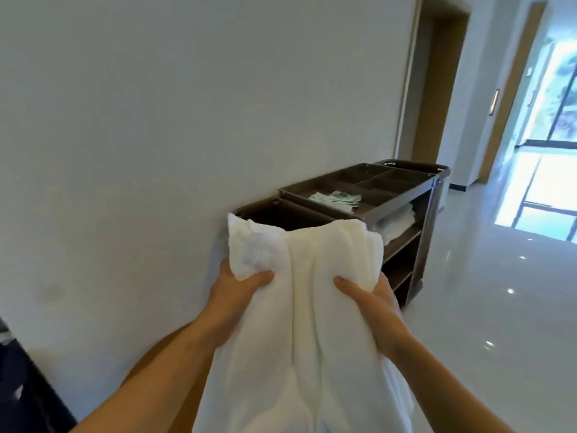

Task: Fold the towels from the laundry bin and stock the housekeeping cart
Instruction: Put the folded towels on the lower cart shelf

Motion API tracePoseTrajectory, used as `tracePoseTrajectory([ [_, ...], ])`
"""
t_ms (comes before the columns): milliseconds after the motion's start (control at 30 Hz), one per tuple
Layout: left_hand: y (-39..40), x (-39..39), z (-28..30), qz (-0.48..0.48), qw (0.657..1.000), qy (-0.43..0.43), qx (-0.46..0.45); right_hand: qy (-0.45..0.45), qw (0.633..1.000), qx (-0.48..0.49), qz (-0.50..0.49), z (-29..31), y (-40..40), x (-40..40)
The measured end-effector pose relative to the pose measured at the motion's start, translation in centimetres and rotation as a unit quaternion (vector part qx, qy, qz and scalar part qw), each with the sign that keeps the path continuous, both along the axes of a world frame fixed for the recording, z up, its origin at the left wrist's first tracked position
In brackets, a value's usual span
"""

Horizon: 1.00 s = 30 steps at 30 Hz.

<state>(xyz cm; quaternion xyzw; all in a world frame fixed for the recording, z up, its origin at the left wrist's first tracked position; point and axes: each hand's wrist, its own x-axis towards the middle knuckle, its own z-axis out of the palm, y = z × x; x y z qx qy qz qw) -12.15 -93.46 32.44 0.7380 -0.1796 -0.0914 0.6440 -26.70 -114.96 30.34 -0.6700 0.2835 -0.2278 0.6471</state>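
1. The left hand (237, 287) is gripping the upper left part of a white towel (312, 307), with the thumb curled over the front of the cloth and the fingers hidden behind it.
2. The right hand (371, 304) is gripping the upper right part of the same towel, its thumb pressing on the front and a bunch of cloth folding over the top of the hand.
3. The two hands are sitting apart, at about the same height, with a stretch of towel between them.
4. The towel is hanging in long folds from both hands down past the bottom edge of the view, in front of the person and between the forearms.
5. The cart (421, 214) is standing against the wall (156, 120) just beyond the towel, and the towel's top edge is covering part of its near end.
6. The cart's top tray is holding some pale green packets (338, 199) in one compartment.
7. Folded white linen (398, 220) is lying on the cart's upper shelf.
8. The glossy floor (484, 323) is reflecting light from the window (555, 135) at the far right.
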Motion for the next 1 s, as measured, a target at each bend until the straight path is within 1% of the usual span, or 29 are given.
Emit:
tracePoseTrajectory([
  [67,-4.0,-1.9,0.1,-0.039,0.999,0.001,-0.004,-0.009,0.999,0.034,-0.022,-0.4,-3.5,-2.8],
  [133,-8.6,-3.6,-0.5,-0.068,0.998,0.010,0.012,-0.010,0.998,0.051,-0.042,-0.9,-7.2,-5.9],
  [367,-25.9,-10.6,-3.5,-0.123,0.990,0.035,0.052,0.008,0.987,0.027,-0.160,-3.7,-21.6,-16.0],
  [533,-35.7,-14.3,-6.0,-0.154,0.986,0.043,0.056,0.043,0.981,0.025,-0.189,-4.9,-30.0,-20.6],
  [633,-40.6,-14.8,-8.0,-0.179,0.980,0.061,0.070,0.067,0.978,0.025,-0.197,-6.0,-34.2,-21.6],
  [767,-47.4,-13.3,-11.4,-0.208,0.970,0.088,0.087,0.090,0.972,0.036,-0.216,-7.8,-39.6,-21.2],
  [1000,-58.7,-8.8,-14.7,-0.201,0.967,0.142,0.070,0.133,0.962,0.013,-0.238,-10.9,-50.2,-15.5],
])
